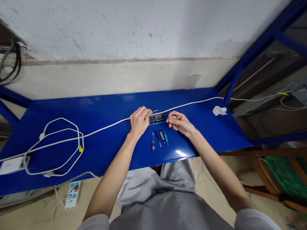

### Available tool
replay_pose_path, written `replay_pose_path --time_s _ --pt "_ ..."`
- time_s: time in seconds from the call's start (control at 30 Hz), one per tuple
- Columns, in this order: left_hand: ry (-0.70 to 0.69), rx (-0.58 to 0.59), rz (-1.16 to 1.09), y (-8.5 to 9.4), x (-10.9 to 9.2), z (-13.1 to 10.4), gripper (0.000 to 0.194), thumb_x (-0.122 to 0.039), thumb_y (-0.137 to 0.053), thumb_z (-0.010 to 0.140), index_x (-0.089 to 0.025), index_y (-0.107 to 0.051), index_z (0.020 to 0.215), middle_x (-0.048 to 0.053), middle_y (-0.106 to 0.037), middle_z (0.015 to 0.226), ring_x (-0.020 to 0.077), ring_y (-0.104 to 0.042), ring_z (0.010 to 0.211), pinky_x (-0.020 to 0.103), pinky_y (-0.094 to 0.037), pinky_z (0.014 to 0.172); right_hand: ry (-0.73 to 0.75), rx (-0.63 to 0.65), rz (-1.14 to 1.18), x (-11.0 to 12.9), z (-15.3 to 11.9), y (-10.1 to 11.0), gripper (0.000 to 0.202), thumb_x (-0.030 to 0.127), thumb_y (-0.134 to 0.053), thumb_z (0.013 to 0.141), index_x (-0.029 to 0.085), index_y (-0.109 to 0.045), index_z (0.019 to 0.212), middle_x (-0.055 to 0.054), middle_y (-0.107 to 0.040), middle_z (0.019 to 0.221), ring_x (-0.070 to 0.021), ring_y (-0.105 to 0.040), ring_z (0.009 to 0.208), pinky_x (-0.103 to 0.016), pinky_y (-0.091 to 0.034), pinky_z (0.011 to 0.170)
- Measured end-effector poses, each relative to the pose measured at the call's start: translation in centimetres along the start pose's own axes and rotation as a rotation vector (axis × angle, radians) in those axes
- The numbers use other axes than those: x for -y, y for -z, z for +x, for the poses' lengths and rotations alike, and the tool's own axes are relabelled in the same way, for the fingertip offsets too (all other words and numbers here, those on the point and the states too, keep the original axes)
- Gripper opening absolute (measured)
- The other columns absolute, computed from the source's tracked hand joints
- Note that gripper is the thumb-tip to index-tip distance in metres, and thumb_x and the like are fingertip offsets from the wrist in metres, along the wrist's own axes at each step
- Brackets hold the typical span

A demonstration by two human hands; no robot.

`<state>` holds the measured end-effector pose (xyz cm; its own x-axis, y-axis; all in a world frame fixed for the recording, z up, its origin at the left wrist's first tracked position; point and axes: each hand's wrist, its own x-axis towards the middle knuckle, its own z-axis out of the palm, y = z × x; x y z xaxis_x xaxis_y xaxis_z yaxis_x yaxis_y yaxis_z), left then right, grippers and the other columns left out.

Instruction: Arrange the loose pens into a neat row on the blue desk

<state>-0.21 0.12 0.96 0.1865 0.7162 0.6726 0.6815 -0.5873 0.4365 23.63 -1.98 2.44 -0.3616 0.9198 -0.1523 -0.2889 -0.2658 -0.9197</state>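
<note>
Several dark pens (157,119) lie side by side in a row on the blue table, one with blue on it, between my two hands. My left hand (140,121) is closed at their left ends, fingers pressed together; what it grips is hidden. A thin pale tip shows just beyond its thumb. At the right ends is my right hand (180,123), its fingers loosely curled and apart, with nothing visible in them. Nearer my body lie a clear pen barrel (153,142), a thin refill (157,136), a grey pen piece (162,136) and a blue pen piece (166,138).
A white cable (106,127) crosses the blue table (114,151) behind the pens. On the left are a looped white cord (61,118) and a white box (11,166). Crumpled tissue (219,110) lies at right. A wall stands behind; blue frame posts (236,82) flank the table.
</note>
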Motion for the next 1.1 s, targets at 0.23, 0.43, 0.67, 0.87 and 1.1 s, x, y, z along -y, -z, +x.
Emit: replay_pose_path --time_s 0.23,0.43,0.67,0.87,1.1 --pt "-0.031 0.032 0.031 0.0 0.1 -0.1 0.032 -0.027 -0.044 0.107 -0.02 -0.071 0.091 0.005 -0.067 0.084 0.019 -0.061 0.082 0.033 -0.044 0.074 0.092 -0.094 0.022 0.0 3.3 -0.7 0.036 0.03 -0.086 0.071 0.019 -0.063 0.097 0.001 -0.07 0.078 -0.0103 -0.062 0.061 -0.015 -0.042 0.039" --pt "-0.022 0.039 0.045 0.1 0.3 -0.2 0.032 -0.027 -0.044 0.107 -0.02 -0.071 0.091 0.005 -0.067 0.084 0.0188 -0.061 0.081 0.032 -0.044 0.074 0.214 -0.091 -0.102 -0.8 4.1 -1.9 0.038 0.036 -0.081 0.076 0.021 -0.061 0.105 0.002 -0.068 0.077 -0.0111 -0.061 0.055 -0.019 -0.045 0.04" --pt "-0.026 0.077 0.08 0.2 0.4 -0.2 0.033 -0.029 -0.044 0.107 -0.019 -0.071 0.092 0.005 -0.068 0.086 0.0179 -0.061 0.083 0.031 -0.044 0.075 0.353 -0.103 -0.283 -1.9 3.9 -1.8 0.026 0.042 -0.076 0.084 0.019 -0.072 0.097 0.001 -0.065 0.074 -0.0086 -0.055 0.051 -0.02 -0.042 0.039" --pt "-0.009 0.115 0.12 0.3 0.2 -0.3 0.035 -0.03 -0.042 0.108 -0.019 -0.071 0.092 0.005 -0.069 0.087 0.0186 -0.061 0.084 0.032 -0.043 0.077 0.328 -0.069 -0.281 -2.6 4.8 -1.6 0.031 0.047 -0.078 0.083 0.018 -0.076 0.093 0.002 -0.065 0.067 -0.0074 -0.049 0.046 -0.02 -0.038 0.039" --pt "-0.015 0.12 0.139 0.5 0.0 -0.3 0.034 -0.03 -0.043 0.108 -0.019 -0.071 0.093 0.004 -0.069 0.087 0.0185 -0.061 0.085 0.031 -0.043 0.076 0.37 -0.098 -0.215 -2.1 4.5 -2.2 0.032 0.046 -0.081 0.081 0.018 -0.074 0.095 -0.001 -0.07 0.073 -0.0114 -0.061 0.055 -0.022 -0.049 0.044"
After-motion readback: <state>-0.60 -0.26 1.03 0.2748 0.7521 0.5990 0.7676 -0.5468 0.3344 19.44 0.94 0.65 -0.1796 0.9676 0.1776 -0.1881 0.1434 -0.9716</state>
